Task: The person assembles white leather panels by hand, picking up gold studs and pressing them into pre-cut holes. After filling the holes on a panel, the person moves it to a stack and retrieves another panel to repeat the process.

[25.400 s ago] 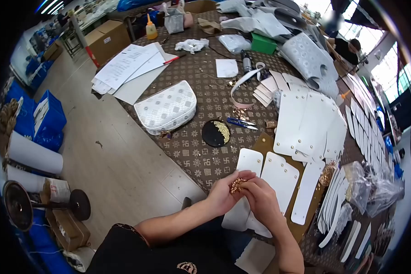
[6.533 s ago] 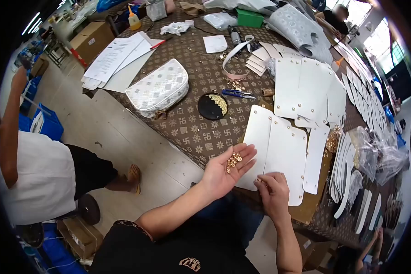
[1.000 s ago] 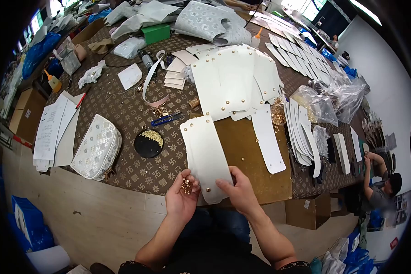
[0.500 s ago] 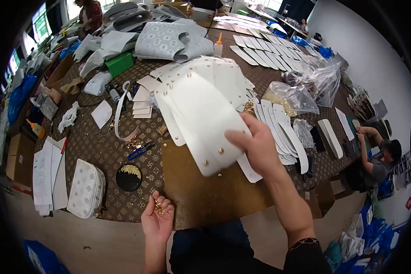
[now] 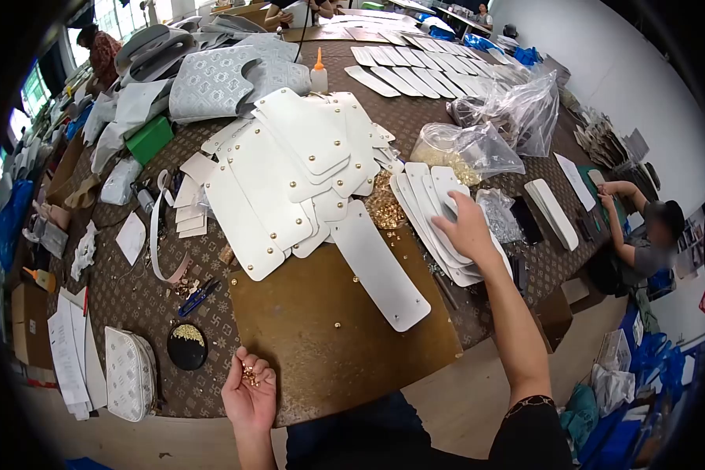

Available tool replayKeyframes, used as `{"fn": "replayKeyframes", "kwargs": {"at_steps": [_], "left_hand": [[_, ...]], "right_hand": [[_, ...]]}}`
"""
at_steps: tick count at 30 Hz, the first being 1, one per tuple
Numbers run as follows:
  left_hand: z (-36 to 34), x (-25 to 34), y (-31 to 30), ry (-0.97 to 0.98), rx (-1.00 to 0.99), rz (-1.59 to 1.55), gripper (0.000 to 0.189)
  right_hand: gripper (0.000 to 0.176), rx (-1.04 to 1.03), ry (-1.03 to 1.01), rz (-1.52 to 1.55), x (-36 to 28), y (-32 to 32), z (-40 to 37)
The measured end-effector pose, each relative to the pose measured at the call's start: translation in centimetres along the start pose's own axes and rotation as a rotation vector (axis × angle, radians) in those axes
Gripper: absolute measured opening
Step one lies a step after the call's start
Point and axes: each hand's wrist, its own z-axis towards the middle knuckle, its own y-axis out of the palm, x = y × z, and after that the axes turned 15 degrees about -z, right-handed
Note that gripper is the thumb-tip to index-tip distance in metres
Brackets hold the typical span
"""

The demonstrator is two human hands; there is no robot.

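My left hand (image 5: 250,389) is palm up at the front edge of a brown board (image 5: 321,352), its curled fingers around small gold studs (image 5: 251,374). My right hand (image 5: 466,227) reaches over a fanned stack of white strips (image 5: 427,219), thumb and fingers apart; whether it touches the top strip is unclear. One white strip (image 5: 380,270) with studs at its ends lies slanted across the board. Behind it spreads a pile of white studded panels (image 5: 262,184). A heap of gold studs (image 5: 385,205) sits between that pile and the strip stack.
Around the board are blue snips (image 5: 199,298), a round black dish (image 5: 187,347), a white patterned case (image 5: 130,374) and papers (image 5: 69,352). Clear plastic bags (image 5: 466,149) lie behind the strips. A glue bottle (image 5: 319,74) stands at the back. A person (image 5: 650,235) works at the right.
My right hand has let go of the white panels, which now lie on the pile, and has moved right to the strip stack. The camera view has shifted. My left hand still holds the studs.
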Motion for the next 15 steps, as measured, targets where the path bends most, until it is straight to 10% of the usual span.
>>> {"fn": "replayKeyframes", "kwargs": {"at_steps": [15], "left_hand": [[0.6,-4.2,1.1,-0.074,-0.027,0.071,0.026]], "right_hand": [[0.081,-0.212,0.126,-0.076,10.4,1.2,-3.4]]}}
